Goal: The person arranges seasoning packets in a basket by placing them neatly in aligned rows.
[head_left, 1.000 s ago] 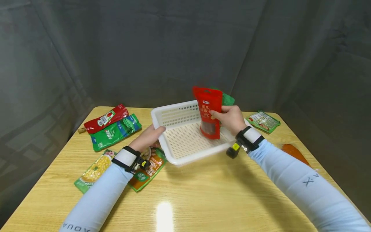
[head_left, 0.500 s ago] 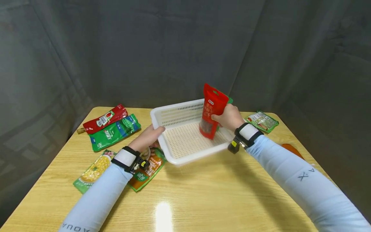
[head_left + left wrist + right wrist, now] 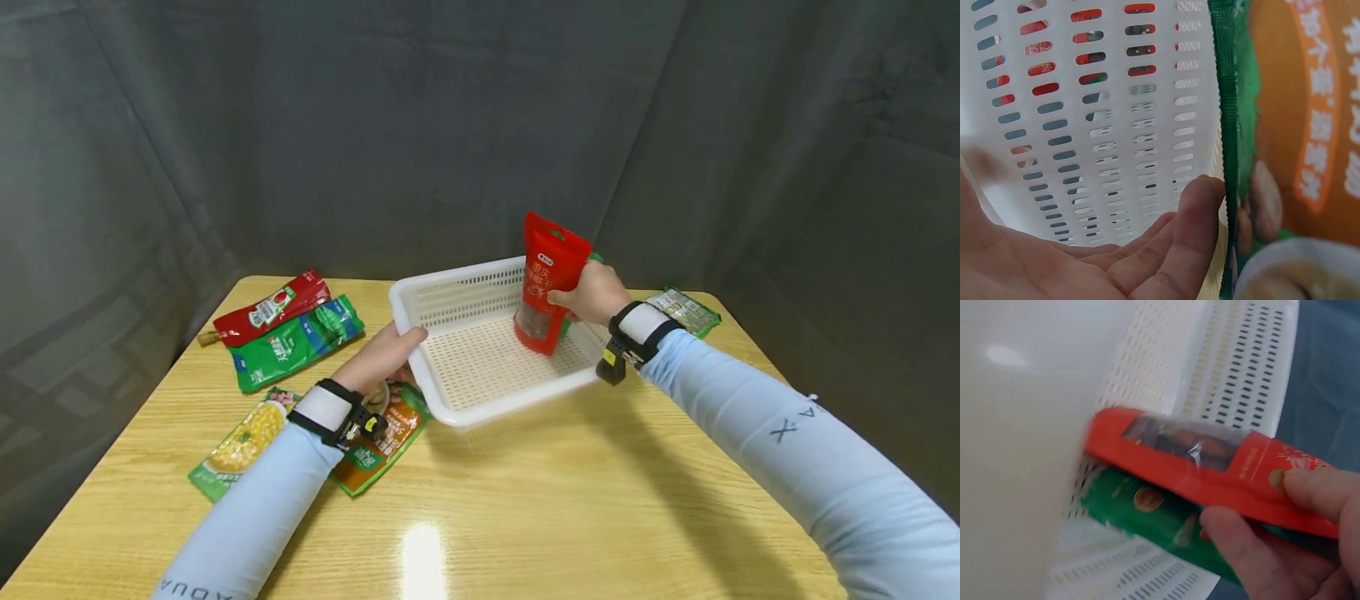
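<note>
Fingers (image 3: pixel 1235 540) of the right hand (image 3: pixel 600 293) are gripping a red pouch (image 3: pixel 550 271) and green pouch (image 3: pixel 1132 515) inside the right end of a white basket (image 3: pixel 517 400); the left hand (image 3: pixel 382 357) is gripping its left rim, near the far edge of the tabletop (image 3: pixel 510 500).

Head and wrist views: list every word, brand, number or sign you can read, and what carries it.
"重庆": red bag; line below unclear.
"Heinz", apparently: red pouch.
"家乐", apparently: orange-brown packet.
"加个蛋": same packet, left wrist view.
"AQUA": left sleeve.
"A", "X": right sleeve.
Too blurred or small: other print, including on green bag, flat green pouch, corn packet, far-right packet.
</note>
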`<state>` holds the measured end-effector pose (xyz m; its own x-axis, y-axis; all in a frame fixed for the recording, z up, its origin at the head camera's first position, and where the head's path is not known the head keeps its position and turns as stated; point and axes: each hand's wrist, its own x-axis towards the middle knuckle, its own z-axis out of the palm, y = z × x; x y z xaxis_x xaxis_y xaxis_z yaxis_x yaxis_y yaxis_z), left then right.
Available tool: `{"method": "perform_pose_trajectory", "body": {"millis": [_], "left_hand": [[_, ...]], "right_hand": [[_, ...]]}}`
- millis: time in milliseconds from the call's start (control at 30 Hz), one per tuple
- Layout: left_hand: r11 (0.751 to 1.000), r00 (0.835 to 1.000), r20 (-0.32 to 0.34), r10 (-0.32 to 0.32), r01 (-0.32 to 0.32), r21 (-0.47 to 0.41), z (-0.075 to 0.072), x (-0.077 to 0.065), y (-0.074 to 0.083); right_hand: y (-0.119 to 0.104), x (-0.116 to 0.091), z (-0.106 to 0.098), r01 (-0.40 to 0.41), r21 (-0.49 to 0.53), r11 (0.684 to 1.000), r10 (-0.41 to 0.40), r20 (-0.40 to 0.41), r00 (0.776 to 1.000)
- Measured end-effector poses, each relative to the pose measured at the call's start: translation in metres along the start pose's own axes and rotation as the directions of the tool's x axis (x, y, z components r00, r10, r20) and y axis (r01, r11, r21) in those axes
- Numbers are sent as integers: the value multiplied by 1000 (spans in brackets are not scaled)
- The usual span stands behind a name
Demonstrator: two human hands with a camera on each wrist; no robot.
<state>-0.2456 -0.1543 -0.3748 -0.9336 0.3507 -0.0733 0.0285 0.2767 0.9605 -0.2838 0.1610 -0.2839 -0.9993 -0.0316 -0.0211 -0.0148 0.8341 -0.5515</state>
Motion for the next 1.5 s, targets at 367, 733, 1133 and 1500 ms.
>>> {"method": "perform_pose_trajectory", "body": {"millis": [367, 733, 1133, 1500], "left_hand": [[1000, 1000, -1, 11, -11, -17, 0, 0, -2], [1000, 1000, 8, 4, -4, -5, 5, -8, 15], [1000, 1000, -3, 2, -2, -3, 2, -1, 4], [999, 1000, 7, 28, -27, -25, 3, 5, -3]], "right_hand": [[1, 21, 2, 28, -19, 999, -28, 7, 1000], [8, 25, 0, -10, -9, 1000, 10, 33, 999], [5, 22, -1, -47, -30, 998, 48, 40, 998], [1, 10, -23, -21, 10, 1000, 19, 135, 991]]}}
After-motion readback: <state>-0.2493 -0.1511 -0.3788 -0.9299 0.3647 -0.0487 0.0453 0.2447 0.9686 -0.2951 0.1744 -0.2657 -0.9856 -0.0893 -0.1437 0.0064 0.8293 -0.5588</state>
